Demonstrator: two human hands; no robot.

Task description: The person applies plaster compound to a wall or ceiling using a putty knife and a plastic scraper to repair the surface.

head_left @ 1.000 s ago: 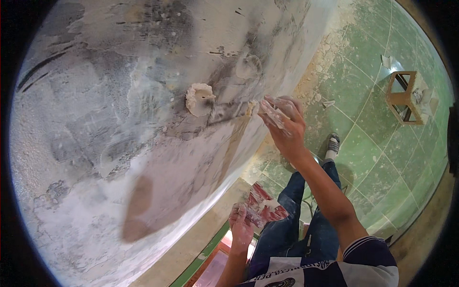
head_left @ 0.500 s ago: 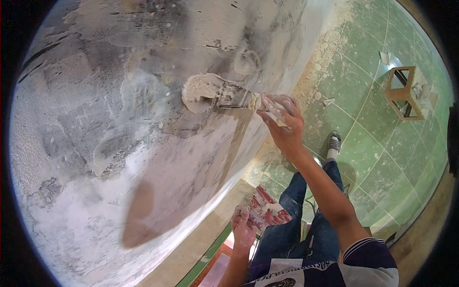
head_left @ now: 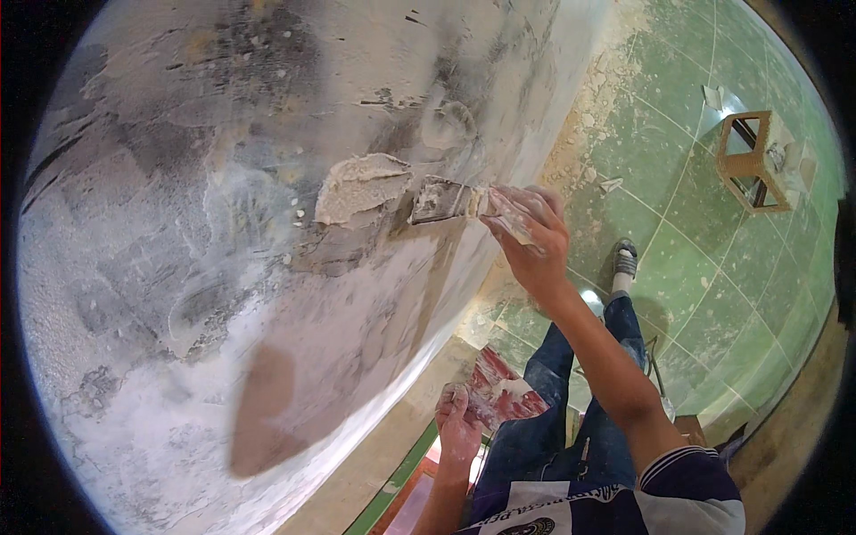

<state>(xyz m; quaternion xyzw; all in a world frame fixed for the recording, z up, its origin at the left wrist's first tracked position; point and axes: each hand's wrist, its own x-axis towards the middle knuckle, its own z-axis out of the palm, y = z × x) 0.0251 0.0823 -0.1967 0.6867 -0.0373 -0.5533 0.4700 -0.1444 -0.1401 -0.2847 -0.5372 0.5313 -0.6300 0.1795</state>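
My right hand (head_left: 530,228) grips the handle of a putty knife (head_left: 442,200), whose flat blade lies close against the patchy grey and white wall (head_left: 303,312). Just left of the blade, a thick patch of wet putty (head_left: 361,186) sticks to the wall. Whether the blade touches the wall at this instant, I cannot tell. Lower down, my left hand (head_left: 457,423) holds a red, putty-smeared flat plate (head_left: 505,390) by its edge, with a dab of pale putty on top. White residue coats the fingers of both hands.
Green floor tiles (head_left: 687,259), spotted with white, spread to the right. Crumbled plaster (head_left: 584,120) lies along the foot of the wall. A brown open-sided stool or frame (head_left: 758,163) stands on the tiles. My shod foot (head_left: 625,257) is near the wall.
The putty knife has drawn back slightly right and down, off the putty patch. The patch now looks longer and flatter, with its whole surface showing. My left hand has hardly moved.
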